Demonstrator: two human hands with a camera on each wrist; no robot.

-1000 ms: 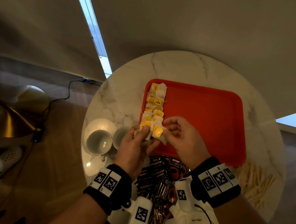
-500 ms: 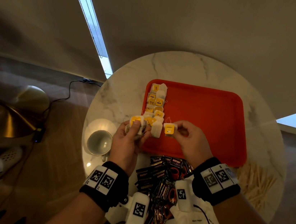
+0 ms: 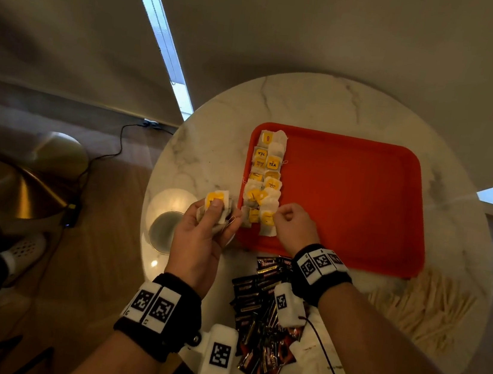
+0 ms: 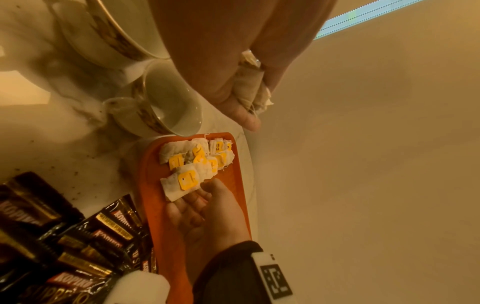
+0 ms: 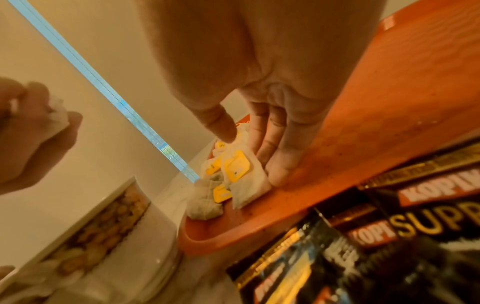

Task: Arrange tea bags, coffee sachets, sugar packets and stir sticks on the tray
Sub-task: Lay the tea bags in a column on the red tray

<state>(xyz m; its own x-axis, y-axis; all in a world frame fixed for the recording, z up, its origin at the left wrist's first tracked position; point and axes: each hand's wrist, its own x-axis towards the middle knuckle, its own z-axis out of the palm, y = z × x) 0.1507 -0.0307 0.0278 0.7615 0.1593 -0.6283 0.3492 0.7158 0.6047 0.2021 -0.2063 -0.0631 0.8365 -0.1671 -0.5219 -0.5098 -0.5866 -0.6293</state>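
I see my left hand (image 3: 201, 237) raised over the table's (image 3: 328, 103) left edge, beside the red tray (image 3: 347, 200). Its fingers (image 4: 249, 121) are curled around a small bundle of tea bags (image 3: 216, 206), thumb pressing on the top yellow tag.

My right hand (image 3: 292, 224) is down on the near-left corner of the tray. Its fingers (image 5: 279, 170) are extended and rest against the right edge of the nearest tea bag (image 5: 244, 174); they do not pinch it. That bag lies flat at the near end of a double column of tea bags (image 3: 265, 180) running along the tray's left side, with yellow tags mostly facing up.

Dark coffee sachets (image 3: 262, 317) lie heaped on the table just in front of the tray. White sugar packets (image 3: 318, 372) lie at the near edge. Wooden stir sticks (image 3: 423, 307) are piled by the tray's near-right corner. A cup and saucer (image 3: 164, 232) stand to the left of the tray.
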